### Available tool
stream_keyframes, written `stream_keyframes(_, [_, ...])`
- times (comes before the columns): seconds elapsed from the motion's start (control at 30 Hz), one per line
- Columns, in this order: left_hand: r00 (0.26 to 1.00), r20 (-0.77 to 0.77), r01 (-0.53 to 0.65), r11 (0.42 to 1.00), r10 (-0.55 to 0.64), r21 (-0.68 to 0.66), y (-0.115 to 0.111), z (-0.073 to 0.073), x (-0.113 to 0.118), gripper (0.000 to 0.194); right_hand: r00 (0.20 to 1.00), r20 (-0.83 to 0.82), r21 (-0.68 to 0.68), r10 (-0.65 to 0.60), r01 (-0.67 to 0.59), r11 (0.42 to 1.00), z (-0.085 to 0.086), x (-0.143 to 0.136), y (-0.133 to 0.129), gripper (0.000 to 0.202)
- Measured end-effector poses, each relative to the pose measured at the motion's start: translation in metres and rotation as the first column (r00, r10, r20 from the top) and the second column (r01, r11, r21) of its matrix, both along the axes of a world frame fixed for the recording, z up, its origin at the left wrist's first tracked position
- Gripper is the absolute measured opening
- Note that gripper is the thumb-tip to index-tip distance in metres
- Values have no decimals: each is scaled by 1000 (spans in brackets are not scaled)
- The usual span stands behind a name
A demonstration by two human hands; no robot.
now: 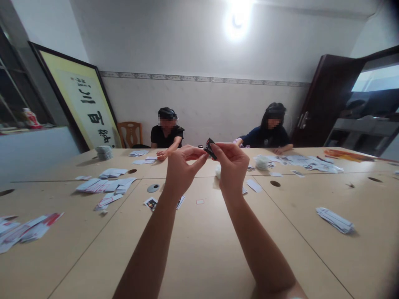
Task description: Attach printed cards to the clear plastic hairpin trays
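A small dark card or packet (210, 148) with light and red print is held up above the table, tilted. My right hand (233, 162) pinches it between thumb and fingers at its right side. My left hand (184, 167) is closed in a pinch, thumb and forefinger tips at the card's left corner. Below my hands lie a small red-bordered white slip (200, 202) and a printed picture card (151, 203). Part of a white object (217, 171) shows behind my right wrist.
Paper stacks (107, 185) and red-and-white papers (31, 228) lie left. A folded white bundle (335, 220) rests right, with scattered papers (299, 161) farther back. Across the table sit two people, one (167, 132) reaching toward papers. Round holes (275, 183) pierce the tabletop.
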State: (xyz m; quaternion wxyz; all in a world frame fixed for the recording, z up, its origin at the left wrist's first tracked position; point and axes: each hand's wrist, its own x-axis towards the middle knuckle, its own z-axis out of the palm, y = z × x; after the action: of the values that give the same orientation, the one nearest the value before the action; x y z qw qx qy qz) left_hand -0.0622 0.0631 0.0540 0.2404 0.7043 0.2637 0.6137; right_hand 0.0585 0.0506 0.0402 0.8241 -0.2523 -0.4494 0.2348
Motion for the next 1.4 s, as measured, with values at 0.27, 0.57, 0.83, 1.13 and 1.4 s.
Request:
stream_keyframes(0.27, [999,31,7,1000,-6,-17,-2,1,2,14,998,49,2,-29,29,1000,1,-2,-3,8])
stream_keyframes(0.57, [982,145,131,989,-119,-73,3,-2,4,11,994,-60,-21,89,-90,996,2,-3,-3,10])
stream_keyframes(0.83, [952,244,231,958,-186,-169,3,-1,7,8,944,-207,-82,256,-278,957,3,-2,-2,16])
stream_keyframes(1.13, [919,327,294,935,-219,-199,2,-2,8,7,870,-323,-41,372,-406,913,3,-5,-1,17])
stream_keyframes(1.4, [912,360,278,941,-196,-193,1,-2,11,5,794,-376,-17,477,-521,854,-1,-5,4,10])
